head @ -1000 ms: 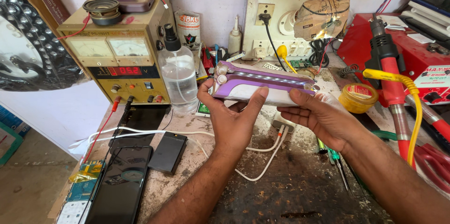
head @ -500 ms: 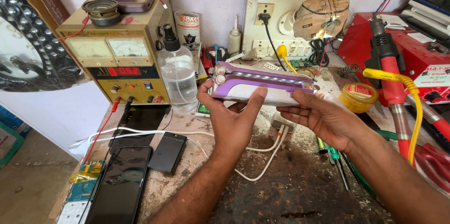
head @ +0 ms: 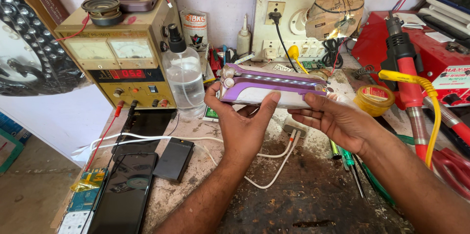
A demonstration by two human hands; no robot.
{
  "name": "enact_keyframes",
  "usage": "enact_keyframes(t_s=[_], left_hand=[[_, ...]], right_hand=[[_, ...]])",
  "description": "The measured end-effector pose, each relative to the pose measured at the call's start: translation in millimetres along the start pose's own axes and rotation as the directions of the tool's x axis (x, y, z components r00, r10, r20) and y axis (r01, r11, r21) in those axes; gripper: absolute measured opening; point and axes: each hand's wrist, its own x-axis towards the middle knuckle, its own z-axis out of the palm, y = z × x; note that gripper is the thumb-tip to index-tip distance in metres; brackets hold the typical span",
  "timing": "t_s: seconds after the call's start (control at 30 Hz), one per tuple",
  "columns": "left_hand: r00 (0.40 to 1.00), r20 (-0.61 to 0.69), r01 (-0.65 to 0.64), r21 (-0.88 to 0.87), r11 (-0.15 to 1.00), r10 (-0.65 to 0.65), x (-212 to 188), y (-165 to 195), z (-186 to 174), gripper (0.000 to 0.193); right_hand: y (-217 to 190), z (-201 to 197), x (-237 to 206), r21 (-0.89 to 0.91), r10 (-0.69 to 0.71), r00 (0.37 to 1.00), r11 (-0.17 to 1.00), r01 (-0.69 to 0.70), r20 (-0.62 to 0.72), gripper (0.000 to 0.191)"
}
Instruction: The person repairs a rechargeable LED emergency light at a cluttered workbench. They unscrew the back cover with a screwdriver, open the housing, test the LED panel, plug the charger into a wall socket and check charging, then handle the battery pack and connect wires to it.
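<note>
step: inspecting purple-white lamp [head: 271,87] | left hand [head: 242,126] fingers gripping its left end, right hand [head: 338,121] supporting right end | held above tabletop [head: 303,199] | next: needs steady two-handed turn

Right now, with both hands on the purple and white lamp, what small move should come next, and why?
Probably turn the purple and white lamp over to view its underside. The left hand and right hand hold it level above the workbench, strip of lights facing up, so only its top shows.
</note>
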Motion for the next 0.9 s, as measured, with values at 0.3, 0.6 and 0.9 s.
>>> enact_keyframes(t_s=[0.3,0.6,0.9], left_hand=[[1.0,0.01,-0.009,-0.002,1.0,0.009,0.4,-0.2,-1.0,0.091],[0.995,0.02,0.095,-0.056,0.994,-0.094,8.2,-10.4,-8.0,0.096],[0.946,-0.027,0.319,-0.077,0.945,-0.322,35.4,-16.6,-34.6,0.095]], right_hand=[[0.6,-0.7,-0.6,0.008,-0.011,1.0,1.0,0.011,0.015,0.051],[6.4,4.0,0.7,0.021,-0.068,0.998,0.997,0.068,0.003,0.053],[2.2,8.1,4.9,-0.264,-0.29,0.956,0.919,0.292,0.048,0.097]])
